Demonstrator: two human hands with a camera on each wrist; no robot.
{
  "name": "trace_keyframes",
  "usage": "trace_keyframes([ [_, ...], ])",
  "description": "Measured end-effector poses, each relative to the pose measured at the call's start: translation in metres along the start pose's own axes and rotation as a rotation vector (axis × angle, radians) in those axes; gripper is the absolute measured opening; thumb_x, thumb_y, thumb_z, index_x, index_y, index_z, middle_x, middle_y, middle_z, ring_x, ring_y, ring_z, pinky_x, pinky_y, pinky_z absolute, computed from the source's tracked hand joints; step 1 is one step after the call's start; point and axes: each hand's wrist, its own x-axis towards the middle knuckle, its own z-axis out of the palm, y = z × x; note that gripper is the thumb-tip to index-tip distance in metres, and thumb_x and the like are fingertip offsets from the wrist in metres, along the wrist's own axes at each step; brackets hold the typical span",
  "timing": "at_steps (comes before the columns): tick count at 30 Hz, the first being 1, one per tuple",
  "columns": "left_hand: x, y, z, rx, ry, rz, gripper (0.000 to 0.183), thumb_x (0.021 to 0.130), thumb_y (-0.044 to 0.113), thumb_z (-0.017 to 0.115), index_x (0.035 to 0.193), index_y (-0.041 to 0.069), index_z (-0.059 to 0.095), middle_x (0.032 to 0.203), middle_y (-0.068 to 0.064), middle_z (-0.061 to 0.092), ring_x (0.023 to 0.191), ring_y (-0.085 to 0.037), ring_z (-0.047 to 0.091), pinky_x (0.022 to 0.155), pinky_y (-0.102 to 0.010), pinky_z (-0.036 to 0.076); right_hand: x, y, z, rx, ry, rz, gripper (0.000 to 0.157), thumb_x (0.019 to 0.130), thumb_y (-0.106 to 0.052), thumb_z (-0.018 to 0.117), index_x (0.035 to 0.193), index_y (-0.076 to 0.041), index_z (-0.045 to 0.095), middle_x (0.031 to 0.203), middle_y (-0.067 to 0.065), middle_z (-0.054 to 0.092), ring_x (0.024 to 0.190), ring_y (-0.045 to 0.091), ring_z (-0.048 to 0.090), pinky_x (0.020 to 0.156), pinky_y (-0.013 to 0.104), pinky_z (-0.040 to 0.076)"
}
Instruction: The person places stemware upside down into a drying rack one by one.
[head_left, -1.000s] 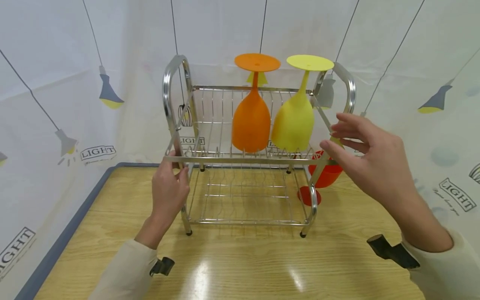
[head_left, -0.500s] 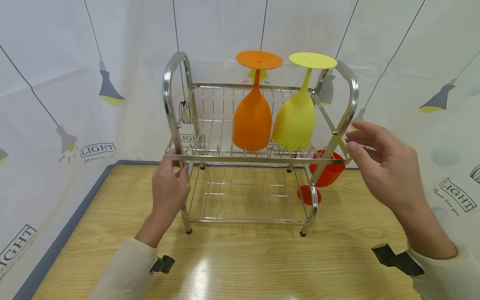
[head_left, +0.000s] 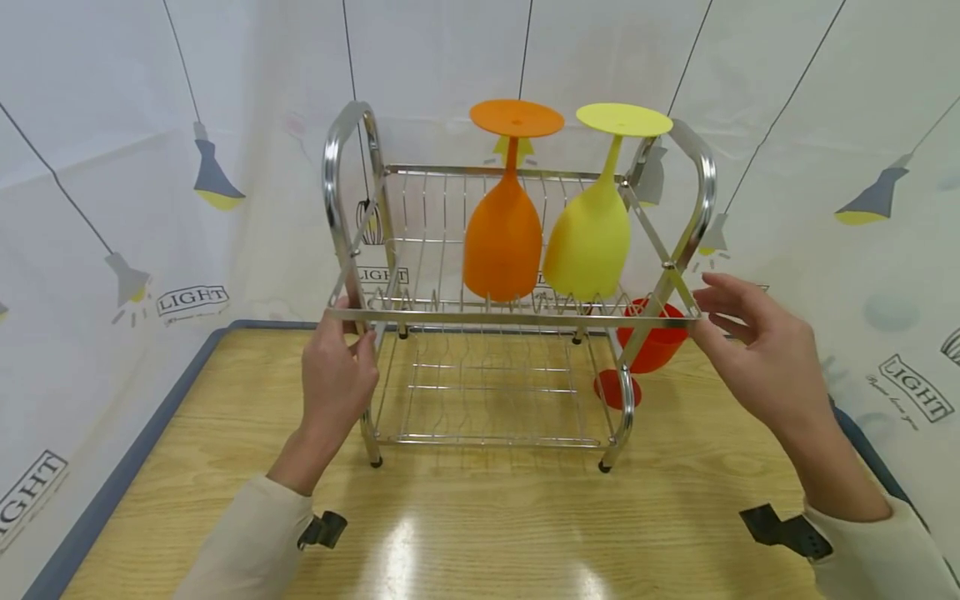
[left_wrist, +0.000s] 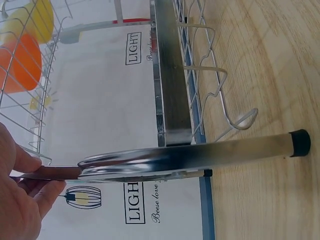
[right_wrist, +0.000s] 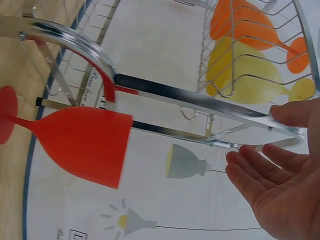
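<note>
A two-tier metal dish rack [head_left: 450, 317] stands on the wooden table. My left hand [head_left: 337, 367] pinches the flat bar at its left front corner; the left wrist view shows thumb and fingers on either side of this bar. At the right front corner is my right hand [head_left: 757, 350], thumb close to or touching the rail, fingers loosely bent and apart from it in the right wrist view. An orange goblet [head_left: 502, 242] and a yellow goblet [head_left: 588, 242] rest upside down on the upper tier, the yellow one tilted.
A red goblet [right_wrist: 82, 140] stands upright on the table beside the rack's right side, partly hidden by the rack in the head view. White sheeting [head_left: 255, 208] printed with lamps surrounds the table [head_left: 480, 525] at the back and sides.
My right hand has moved outward from the rack's right upright, then down to the right front corner of the upper tier. The left hand keeps its place; the goblets have stayed put.
</note>
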Motion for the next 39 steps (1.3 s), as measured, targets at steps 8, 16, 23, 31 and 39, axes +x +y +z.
trace_keyframes([
  [8,0.0,0.0,0.0,0.009,-0.001,0.0,0.04,0.087,-0.01,0.06,0.126,-0.009,0.05,0.103,-0.022,0.062,0.09,-0.032,0.063,0.075,-0.039,0.061,-0.005,0.019,0.019,-0.011,0.024,-0.033,0.051,0.092,-0.018,0.067,0.139,-0.005,0.052,0.134,0.018,0.057,0.117,0.039,0.057,0.09,0.004,0.041],
  [16,0.001,0.003,0.001,0.031,-0.021,-0.018,0.043,0.087,-0.008,0.061,0.129,-0.009,0.049,0.1,-0.022,0.062,0.088,-0.033,0.063,0.07,-0.042,0.06,-0.006,0.032,0.031,-0.098,0.028,0.007,0.058,0.089,-0.017,0.07,0.14,0.0,0.048,0.137,0.024,0.052,0.119,0.047,0.053,0.097,0.058,0.046],
  [23,0.0,0.002,0.0,0.051,-0.015,0.002,0.046,0.086,-0.009,0.062,0.13,-0.01,0.047,0.099,-0.023,0.062,0.086,-0.034,0.063,0.069,-0.042,0.06,-0.005,0.044,0.041,-0.083,-0.044,0.106,0.064,0.09,-0.021,0.069,0.145,-0.002,0.041,0.145,0.026,0.041,0.132,0.049,0.036,0.099,0.073,0.033],
  [31,0.001,0.001,0.0,0.045,-0.009,0.01,0.043,0.085,-0.009,0.063,0.127,-0.008,0.05,0.098,-0.022,0.062,0.085,-0.033,0.062,0.064,-0.041,0.059,-0.002,0.055,0.054,-0.048,-0.045,0.136,0.075,0.087,-0.021,0.072,0.15,-0.007,0.033,0.15,0.025,0.035,0.136,0.047,0.031,0.1,0.073,0.031],
  [39,0.001,0.001,0.0,0.051,-0.012,0.019,0.041,0.086,-0.009,0.062,0.125,-0.008,0.05,0.1,-0.023,0.062,0.086,-0.034,0.062,0.062,-0.043,0.057,0.001,0.069,0.063,-0.026,-0.038,0.167,0.084,0.086,-0.022,0.074,0.154,-0.012,0.025,0.148,0.023,0.037,0.131,0.048,0.037,0.097,0.073,0.035],
])
